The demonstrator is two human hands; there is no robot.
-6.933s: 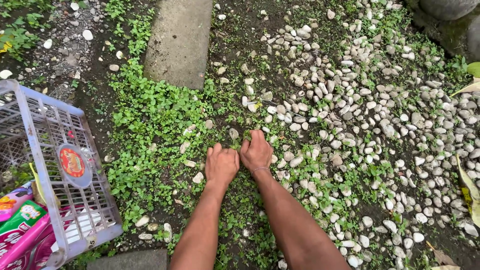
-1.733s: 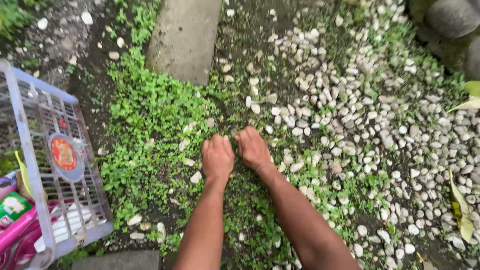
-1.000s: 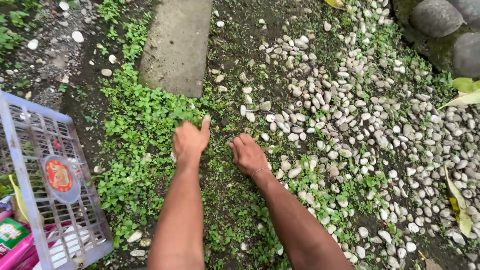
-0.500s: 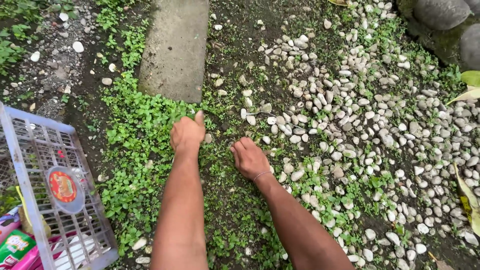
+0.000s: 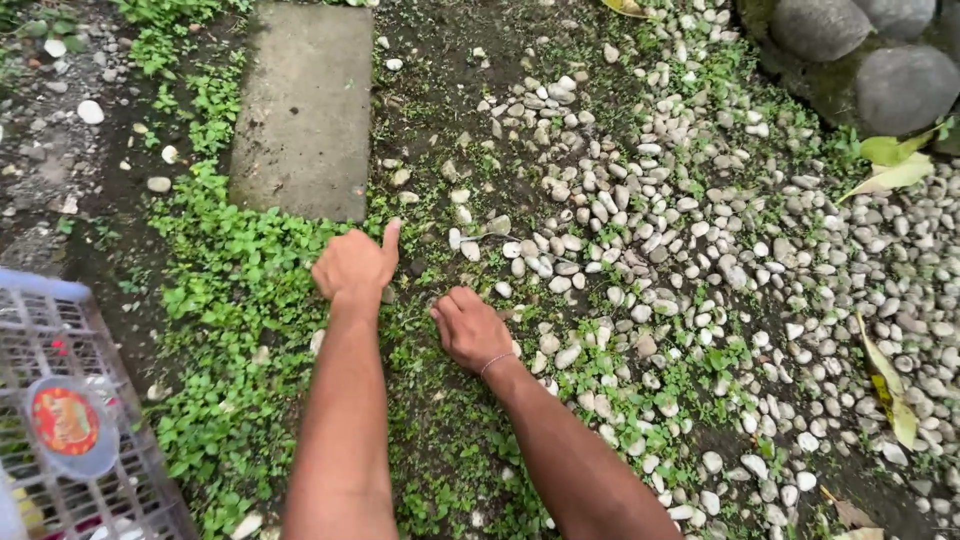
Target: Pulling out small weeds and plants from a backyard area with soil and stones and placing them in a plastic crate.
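Pulling small weeds from the ground, both hands low among the green.

The right hand [image 5: 470, 328] presses curled fingers into the low weeds [image 5: 240, 300]; whether it pinches any I cannot tell. Just beyond, the left hand [image 5: 355, 265] is a loose fist, thumb up, nothing visible in it. Grip stems at the base, I judge. Farther off lie white pebbles [image 5: 620, 200] and a concrete slab [image 5: 305, 110].

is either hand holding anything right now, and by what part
Cannot be told. The left hand is a closed fist over the weeds; the right hand presses into them, fingers hidden.
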